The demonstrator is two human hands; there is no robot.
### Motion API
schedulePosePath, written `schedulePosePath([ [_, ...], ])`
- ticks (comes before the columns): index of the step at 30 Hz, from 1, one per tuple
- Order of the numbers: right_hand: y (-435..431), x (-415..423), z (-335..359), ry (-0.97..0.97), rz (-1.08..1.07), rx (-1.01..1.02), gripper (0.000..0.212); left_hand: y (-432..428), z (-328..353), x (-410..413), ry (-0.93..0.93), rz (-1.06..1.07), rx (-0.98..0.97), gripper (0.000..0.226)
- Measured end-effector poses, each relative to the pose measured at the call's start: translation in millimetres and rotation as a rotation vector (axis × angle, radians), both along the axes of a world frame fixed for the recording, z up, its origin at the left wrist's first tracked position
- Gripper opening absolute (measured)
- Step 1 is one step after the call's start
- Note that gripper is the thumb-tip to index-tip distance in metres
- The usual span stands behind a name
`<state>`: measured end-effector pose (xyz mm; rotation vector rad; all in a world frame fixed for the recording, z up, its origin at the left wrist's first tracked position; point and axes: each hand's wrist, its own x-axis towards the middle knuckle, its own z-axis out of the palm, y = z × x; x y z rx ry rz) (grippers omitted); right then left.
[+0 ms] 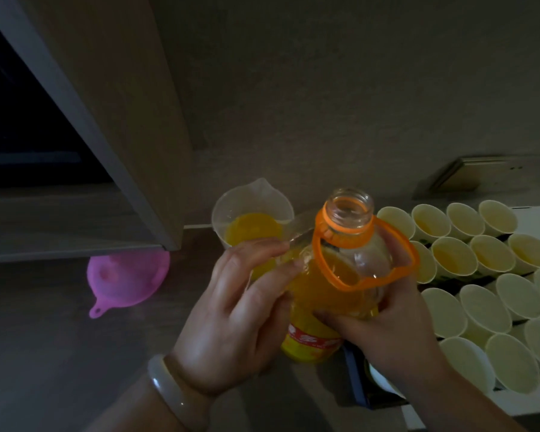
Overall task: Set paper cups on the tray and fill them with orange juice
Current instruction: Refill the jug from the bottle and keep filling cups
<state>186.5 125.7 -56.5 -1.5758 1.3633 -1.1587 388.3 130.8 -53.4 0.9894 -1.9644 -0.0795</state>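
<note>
A clear orange juice bottle (331, 285) with an orange carry handle and no cap stands upright at the centre, partly full. My left hand (231, 310) grips its left side. My right hand (384, 310) wraps its right side, fingers across the front. Several paper cups (480, 275) stand in rows on a dark tray (356, 388) to the right; some at the back hold juice. A clear measuring jug (250, 219) with juice in it stands behind the bottle on the left.
A pink silicone funnel (125, 275) lies on the dark counter at the left. A cabinet edge (156, 182) overhangs above it. The wall with a socket plate (468, 176) runs behind the cups. The scene is dim.
</note>
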Motion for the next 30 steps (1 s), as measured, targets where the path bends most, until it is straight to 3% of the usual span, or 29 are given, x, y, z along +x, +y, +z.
schedulePosePath([
  [7, -6, -6, -10, 0.0, 0.137, -0.058, 0.088, -1, -27, 16, -0.065, 0.208, 0.122, 0.028],
  [19, -1, 3, -3, -0.111, 0.116, -0.077, 0.12, 7, -55, 22, -0.054, 0.32, 0.199, 0.03],
  [26, -6, 12, -1, -0.189, 0.119, -0.21, 0.08, 3, -54, 20, -0.003, 0.314, 0.251, 0.034],
  [30, -9, 14, -6, -0.177, 0.088, -0.265, 0.078, 3, -54, 17, -0.038, 0.313, 0.247, 0.03],
])
